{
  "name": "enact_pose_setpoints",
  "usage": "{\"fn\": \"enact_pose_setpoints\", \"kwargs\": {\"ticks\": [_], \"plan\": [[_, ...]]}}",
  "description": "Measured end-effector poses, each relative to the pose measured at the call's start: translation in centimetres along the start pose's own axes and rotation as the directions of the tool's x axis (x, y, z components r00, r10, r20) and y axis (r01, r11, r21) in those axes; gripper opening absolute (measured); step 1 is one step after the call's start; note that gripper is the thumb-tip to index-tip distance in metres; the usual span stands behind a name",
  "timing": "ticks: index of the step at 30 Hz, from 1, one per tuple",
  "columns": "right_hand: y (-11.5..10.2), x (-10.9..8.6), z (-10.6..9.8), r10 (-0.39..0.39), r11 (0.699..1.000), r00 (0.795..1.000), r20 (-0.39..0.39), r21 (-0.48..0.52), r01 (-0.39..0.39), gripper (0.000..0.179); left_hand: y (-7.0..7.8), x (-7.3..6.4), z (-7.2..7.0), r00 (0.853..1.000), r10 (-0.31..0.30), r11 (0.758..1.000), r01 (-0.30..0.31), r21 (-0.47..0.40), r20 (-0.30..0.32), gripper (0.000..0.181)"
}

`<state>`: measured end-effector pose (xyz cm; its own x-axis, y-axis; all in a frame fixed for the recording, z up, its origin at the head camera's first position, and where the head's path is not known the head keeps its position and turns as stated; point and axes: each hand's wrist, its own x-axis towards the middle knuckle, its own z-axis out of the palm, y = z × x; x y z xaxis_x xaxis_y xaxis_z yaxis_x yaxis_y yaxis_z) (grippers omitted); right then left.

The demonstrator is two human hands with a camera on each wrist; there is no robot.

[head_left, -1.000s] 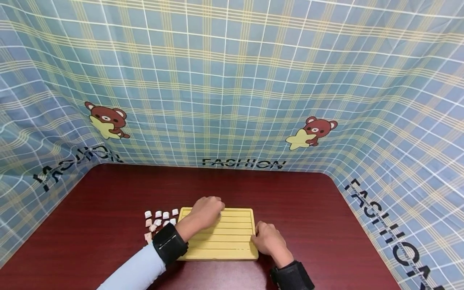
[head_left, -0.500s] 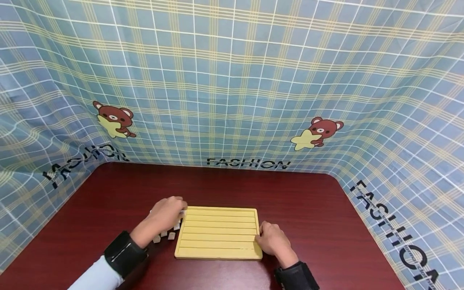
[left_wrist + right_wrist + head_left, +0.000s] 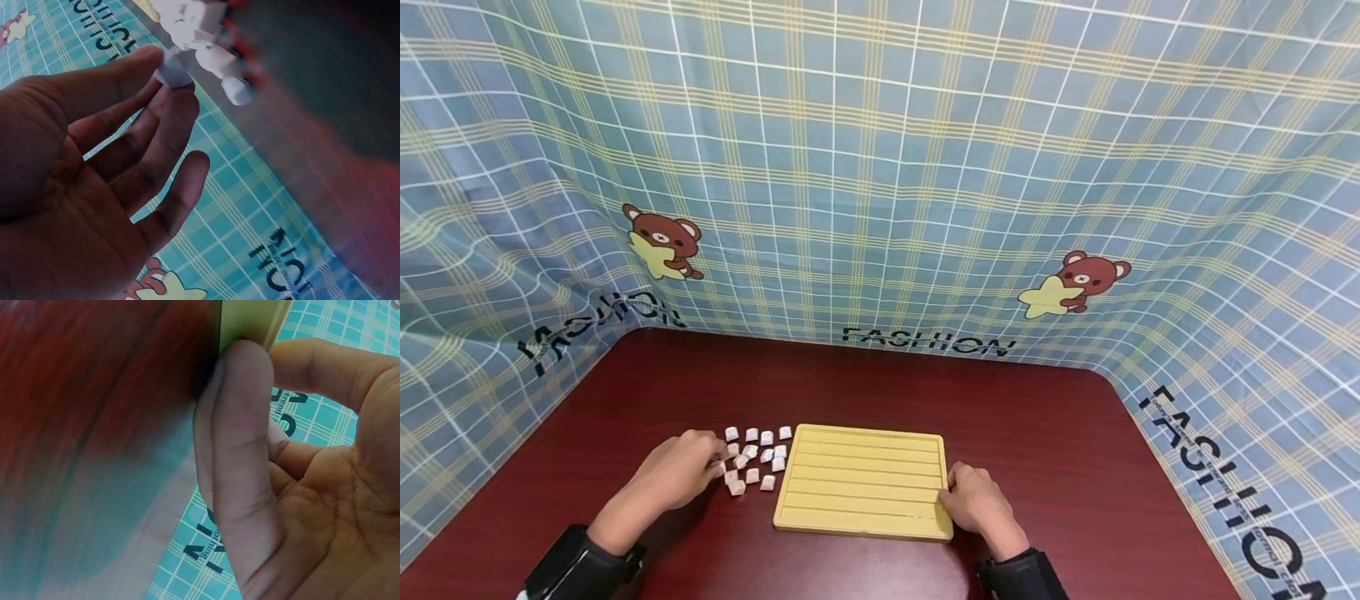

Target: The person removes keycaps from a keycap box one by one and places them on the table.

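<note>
A white keycap (image 3: 174, 69) is pinched between the thumb and fingertips of my left hand (image 3: 676, 471), at the left side of a loose group of keycaps (image 3: 767, 437). In the left wrist view the other fingers are bent loosely, and more keycaps lie beyond. To the right of the group lies a yellow tray (image 3: 861, 482) with raised ridges running across it. My right hand (image 3: 976, 500) grips the tray's right edge; the right wrist view shows thumb and fingers on either side of that edge (image 3: 247, 322).
The dark red table (image 3: 880, 387) extends behind and around the tray. A blue checked cloth (image 3: 880, 167) with printed bears and lettering hangs along its back and sides.
My left hand has moved left from over the tray to the keycaps and now pinches one. The right hand keeps its grip on the tray edge. The head view has shifted slightly.
</note>
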<state>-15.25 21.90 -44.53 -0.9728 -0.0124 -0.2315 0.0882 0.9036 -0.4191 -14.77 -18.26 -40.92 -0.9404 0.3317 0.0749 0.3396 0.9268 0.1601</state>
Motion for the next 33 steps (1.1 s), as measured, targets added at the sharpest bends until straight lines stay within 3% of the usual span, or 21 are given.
{"fn": "enact_pose_setpoints", "kwargs": {"ticks": [5,11,26,33], "plan": [[0.4,0.2,-0.1,0.005,1.000,1.000,-0.008,-0.008,-0.005,0.017,-0.5,-0.5,0.9,0.999,-0.014,0.999,0.017,-0.047,0.049,0.008],[0.5,0.2,0.2,0.005,1.000,1.000,-0.016,-0.003,-0.005,0.017,-0.9,-0.7,2.4,0.996,-0.054,0.995,0.059,-0.075,0.066,0.011],[1.1,0.4,0.2,0.017,1.000,1.000,-0.027,0.022,-0.016,0.015,-0.8,-0.4,3.2,0.999,-0.043,0.996,0.045,-0.075,0.030,0.010],[1.9,1.0,-0.4,-0.031,0.997,0.999,-0.044,0.068,0.034,0.018,-0.1,0.5,3.1,0.997,-0.068,0.993,0.066,-0.101,-0.019,0.014]]}}
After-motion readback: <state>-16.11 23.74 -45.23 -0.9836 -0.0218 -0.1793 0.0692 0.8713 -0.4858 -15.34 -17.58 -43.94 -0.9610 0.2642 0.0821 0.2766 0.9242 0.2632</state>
